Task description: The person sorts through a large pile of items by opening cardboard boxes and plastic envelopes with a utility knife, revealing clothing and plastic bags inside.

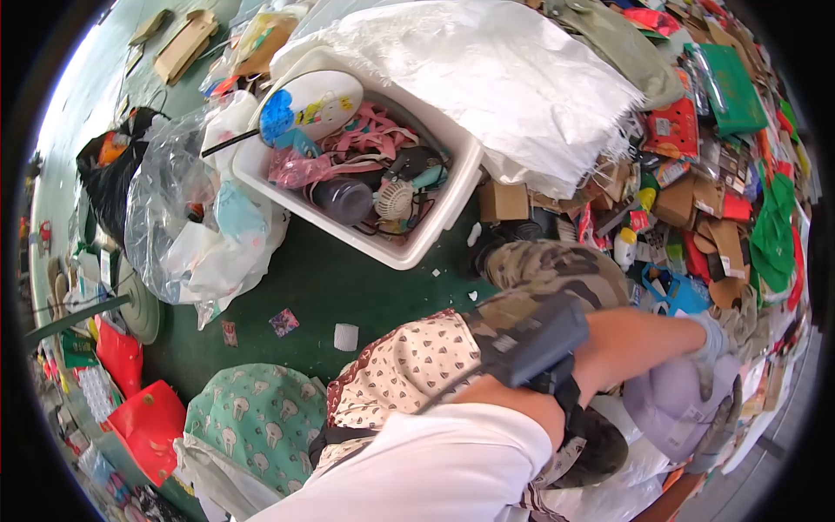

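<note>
My left hand (715, 341), in a grey-white glove, reaches across to the right with its fingers over the top edge of a smooth lavender rounded object (677, 404). The object carries a small printed label, and its kind does not show. Lower down, my right hand (722, 426), in a darker grey glove, grips its right side. A black device (535, 341) is strapped to my left forearm. Beside the object lies clear plastic sheeting (622, 491), close to my camouflage-clad knee.
A white bin (396, 254) holds a round hand fan (310, 106), pink straps and a small fan. White woven sacking (470, 74) lies behind it. A heap of cardboard and packaging (687, 200) fills the right. Left are a clear plastic bag (165, 217) and red bags (150, 431).
</note>
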Demonstrator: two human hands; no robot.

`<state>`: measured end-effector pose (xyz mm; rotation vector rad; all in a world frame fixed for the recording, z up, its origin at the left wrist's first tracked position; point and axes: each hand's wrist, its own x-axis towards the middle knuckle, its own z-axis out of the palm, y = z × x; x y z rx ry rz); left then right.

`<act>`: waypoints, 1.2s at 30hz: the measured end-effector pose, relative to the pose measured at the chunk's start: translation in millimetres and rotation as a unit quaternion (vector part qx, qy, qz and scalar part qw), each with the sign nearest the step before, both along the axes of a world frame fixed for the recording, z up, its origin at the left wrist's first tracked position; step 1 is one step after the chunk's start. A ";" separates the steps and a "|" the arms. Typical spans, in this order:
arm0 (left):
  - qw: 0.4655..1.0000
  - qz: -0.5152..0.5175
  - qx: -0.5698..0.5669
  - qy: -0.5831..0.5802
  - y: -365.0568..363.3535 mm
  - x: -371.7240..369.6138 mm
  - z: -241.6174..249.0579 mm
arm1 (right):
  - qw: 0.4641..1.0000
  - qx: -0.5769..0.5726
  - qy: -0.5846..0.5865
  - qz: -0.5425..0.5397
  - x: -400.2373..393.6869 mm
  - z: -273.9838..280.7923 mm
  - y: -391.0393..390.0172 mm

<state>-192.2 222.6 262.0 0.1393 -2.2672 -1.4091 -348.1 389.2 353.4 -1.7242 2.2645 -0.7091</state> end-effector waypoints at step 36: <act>0.933 0.246 0.224 0.140 -174.9 118.9 -35.0 | 0.947 -0.122 -0.297 -0.022 -62.8 -152.3 19.6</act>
